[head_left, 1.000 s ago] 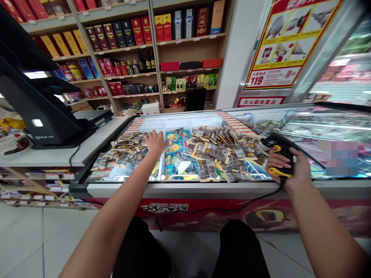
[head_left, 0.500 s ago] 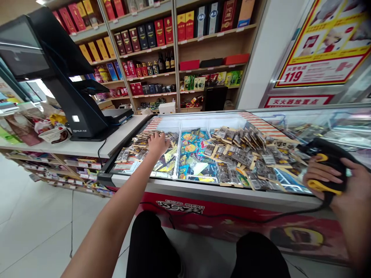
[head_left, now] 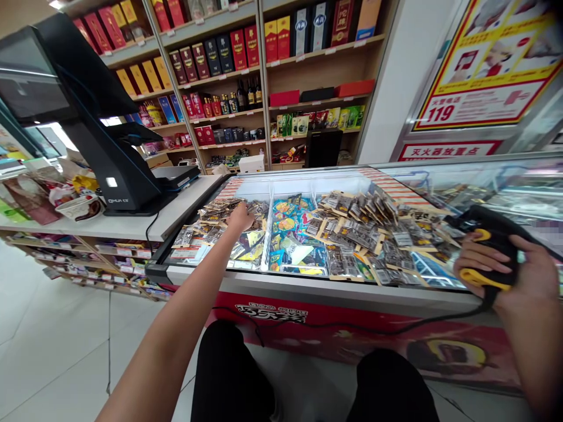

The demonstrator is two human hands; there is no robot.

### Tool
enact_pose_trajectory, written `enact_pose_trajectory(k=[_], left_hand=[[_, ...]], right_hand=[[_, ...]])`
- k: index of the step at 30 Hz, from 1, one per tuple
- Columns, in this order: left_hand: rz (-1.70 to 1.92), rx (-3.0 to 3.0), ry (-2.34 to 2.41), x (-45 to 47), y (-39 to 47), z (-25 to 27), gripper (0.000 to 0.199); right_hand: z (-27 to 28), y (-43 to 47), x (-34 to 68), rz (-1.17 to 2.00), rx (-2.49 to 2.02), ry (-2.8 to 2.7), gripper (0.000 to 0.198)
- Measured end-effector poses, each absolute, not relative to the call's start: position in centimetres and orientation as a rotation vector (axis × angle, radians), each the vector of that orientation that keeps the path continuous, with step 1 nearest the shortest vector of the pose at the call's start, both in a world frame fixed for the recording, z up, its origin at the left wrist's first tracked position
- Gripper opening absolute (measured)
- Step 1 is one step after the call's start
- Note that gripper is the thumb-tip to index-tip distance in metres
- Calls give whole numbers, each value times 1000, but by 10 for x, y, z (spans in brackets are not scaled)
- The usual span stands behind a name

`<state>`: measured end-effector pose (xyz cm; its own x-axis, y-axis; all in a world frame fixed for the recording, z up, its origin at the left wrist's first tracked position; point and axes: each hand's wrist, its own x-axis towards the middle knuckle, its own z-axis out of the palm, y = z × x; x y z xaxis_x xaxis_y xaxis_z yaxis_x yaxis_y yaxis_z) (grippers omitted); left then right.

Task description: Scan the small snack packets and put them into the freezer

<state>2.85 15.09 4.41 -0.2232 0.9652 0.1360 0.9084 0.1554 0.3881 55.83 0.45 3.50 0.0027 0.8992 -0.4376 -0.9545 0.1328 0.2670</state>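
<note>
Now left hand [head_left: 241,218] curls tighter at left packets [head_left: 209,218], perhaps pinching one, cannot tell; right hand [head_left: 530,278] grasps scanner [head_left: 495,224].

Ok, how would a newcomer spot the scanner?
Find the red-fronted freezer. Near its front edge, at picture right, the right hand grips the black scanner. Its yellow trim and trailing cable set it apart from the brown packets alongside.

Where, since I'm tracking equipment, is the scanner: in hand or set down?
In hand: the right hand is wrapped around the scanner, with its cord trailing below.
</note>
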Motion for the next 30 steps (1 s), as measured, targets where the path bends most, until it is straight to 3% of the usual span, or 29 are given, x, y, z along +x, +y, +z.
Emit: enact_pose_trajectory(k=[6, 14, 19, 23, 26, 30], left_hand=[[631, 1939, 2235, 29, 142, 42, 53], [1346, 2047, 1708, 64, 130, 43, 59], [1282, 1825, 1521, 111, 145, 29, 83], [1262, 1705, 1435, 123, 158, 12, 95], [1341, 1679, 1476, 119, 160, 2, 86], [1405, 1667, 1554, 112, 162, -4, 48]], right_hand=[[25, 16, 570, 1492, -278, 76, 68], [19, 22, 578, 1506, -343, -82, 61], [21, 20, 575, 1465, -321, -71, 55], [25, 14, 570, 1313, -473, -228, 32], [29, 8, 565, 1265, -634, -406, 17], [35, 3, 558, 1264, -805, -624, 20]])
